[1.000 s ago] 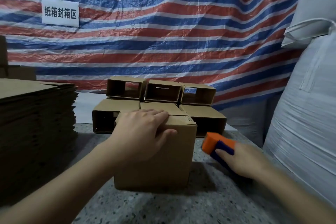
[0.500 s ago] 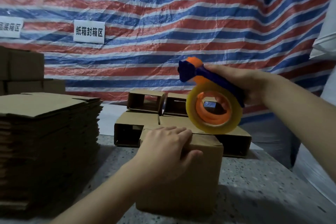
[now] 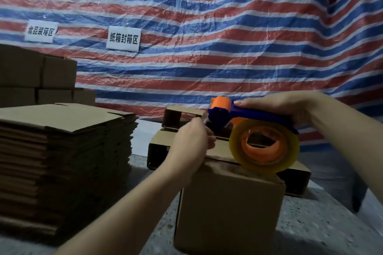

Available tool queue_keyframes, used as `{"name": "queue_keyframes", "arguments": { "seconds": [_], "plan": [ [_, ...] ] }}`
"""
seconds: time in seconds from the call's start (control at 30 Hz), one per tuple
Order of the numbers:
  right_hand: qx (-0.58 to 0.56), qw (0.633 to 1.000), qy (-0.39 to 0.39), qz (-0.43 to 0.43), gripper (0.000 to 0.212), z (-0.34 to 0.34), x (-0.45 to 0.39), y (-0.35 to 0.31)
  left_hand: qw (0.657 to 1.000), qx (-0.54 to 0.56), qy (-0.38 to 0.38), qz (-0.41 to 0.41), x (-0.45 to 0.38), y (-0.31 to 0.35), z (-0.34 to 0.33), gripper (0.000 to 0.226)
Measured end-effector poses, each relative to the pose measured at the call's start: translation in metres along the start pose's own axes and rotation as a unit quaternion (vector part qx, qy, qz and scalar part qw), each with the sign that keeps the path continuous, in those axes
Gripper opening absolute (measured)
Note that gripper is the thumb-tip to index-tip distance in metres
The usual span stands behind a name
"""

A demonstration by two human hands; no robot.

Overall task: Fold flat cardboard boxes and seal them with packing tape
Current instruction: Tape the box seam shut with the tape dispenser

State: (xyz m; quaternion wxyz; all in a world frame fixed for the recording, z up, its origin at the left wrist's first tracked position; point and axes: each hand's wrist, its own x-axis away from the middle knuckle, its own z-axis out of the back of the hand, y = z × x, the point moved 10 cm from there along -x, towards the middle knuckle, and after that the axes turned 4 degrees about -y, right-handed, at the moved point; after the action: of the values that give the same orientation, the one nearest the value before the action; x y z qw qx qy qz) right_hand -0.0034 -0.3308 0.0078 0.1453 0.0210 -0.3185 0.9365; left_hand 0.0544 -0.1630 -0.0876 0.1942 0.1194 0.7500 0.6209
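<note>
1. The left hand [image 3: 189, 145] has come up off the top of the box [image 3: 228, 209], where it lay flat half a second ago, and now reaches for the front end of the tape dispenser [image 3: 244, 118]. The dispenser has come lower and nearer too, and now hangs just over the box top.
2. Right hand [image 3: 290, 107]: wrapped round the blue handle, thumb laid along the top, gripping firmly.
3. Left hand: fingers curled together right at the dispenser's front end, probably pinching the loose end of the tape, though the tape itself is too clear to make out.
4. Where the box is: upright on the speckled tabletop [image 3: 323, 232], near and centre, top flaps folded down.
5. Progress, as I read it: this box is folded, not yet taped; no strip shows on its top. Beyond it lie several opened boxes [image 3: 165, 143] on their sides, open ends toward us.
6. What's left: plenty. A tall stack of flat cardboard [image 3: 62, 151] sits at the left.
7. Direction: the dispenser's long axis runs left to right, orange roller end pointing left, handle to the right. The tape roll [image 3: 264, 147] hangs beneath it, its hole facing us.
</note>
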Motion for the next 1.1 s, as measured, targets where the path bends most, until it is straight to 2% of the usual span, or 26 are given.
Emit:
{"name": "queue_keyframes", "arguments": {
  "seconds": [0.07, 0.13, 0.2, 0.37, 0.5, 0.6, 0.67, 0.77, 0.83, 0.87, 0.93, 1.03, 1.1],
  "plan": [
    [0.027, 1.000, -0.014, 0.000, 0.093, -0.005, -0.002, -0.008, 0.997, 0.074, 0.004, 0.020, -0.001, -0.004, 0.006, 0.048],
    [0.057, 0.998, -0.021, -0.005, 0.094, -0.008, -0.004, -0.013, 0.995, 0.096, -0.013, 0.019, -0.001, -0.003, 0.008, 0.051],
    [0.071, 0.997, -0.027, -0.006, 0.095, -0.010, -0.006, -0.016, 0.995, 0.097, -0.025, 0.024, -0.002, -0.003, 0.007, 0.045],
    [0.082, 0.996, -0.029, -0.006, 0.096, -0.007, -0.006, -0.017, 0.995, 0.091, -0.008, 0.034, -0.005, -0.004, 0.009, 0.014],
    [0.114, 0.992, -0.044, -0.011, 0.101, -0.006, -0.004, -0.019, 0.997, 0.076, -0.001, 0.014, -0.007, -0.004, 0.009, 0.017],
    [0.130, 0.989, -0.059, -0.049, 0.103, 0.010, 0.002, -0.008, 0.998, 0.067, 0.004, -0.007, -0.008, -0.004, 0.009, 0.018],
    [0.117, 0.989, -0.040, -0.074, 0.113, 0.009, -0.007, 0.000, 0.994, 0.103, 0.021, 0.006, -0.010, -0.008, 0.014, 0.017],
    [0.068, 0.997, 0.044, -0.004, 0.135, 0.030, -0.029, 0.003, 0.987, 0.151, 0.043, 0.030, -0.013, -0.013, 0.019, 0.014],
    [0.076, 0.996, 0.012, -0.033, 0.111, 0.034, -0.020, 0.009, 0.983, 0.168, 0.057, 0.039, -0.014, -0.016, 0.022, 0.015],
    [0.096, 0.993, -0.026, -0.064, 0.107, 0.029, -0.011, 0.013, 0.981, 0.179, 0.064, 0.045, -0.015, -0.018, 0.023, 0.016],
    [0.130, 0.987, -0.067, -0.072, 0.105, 0.026, 0.001, 0.017, 0.976, 0.198, 0.068, 0.056, -0.013, -0.019, 0.024, 0.018],
    [0.145, 0.985, -0.055, -0.080, 0.099, 0.018, -0.004, 0.015, 0.982, 0.175, 0.055, 0.046, -0.011, -0.013, 0.026, 0.020],
    [0.142, 0.985, -0.047, -0.084, 0.097, 0.015, -0.005, 0.014, 0.995, 0.087, 0.048, 0.006, -0.010, -0.001, 0.036, 0.016]
  ]
}}
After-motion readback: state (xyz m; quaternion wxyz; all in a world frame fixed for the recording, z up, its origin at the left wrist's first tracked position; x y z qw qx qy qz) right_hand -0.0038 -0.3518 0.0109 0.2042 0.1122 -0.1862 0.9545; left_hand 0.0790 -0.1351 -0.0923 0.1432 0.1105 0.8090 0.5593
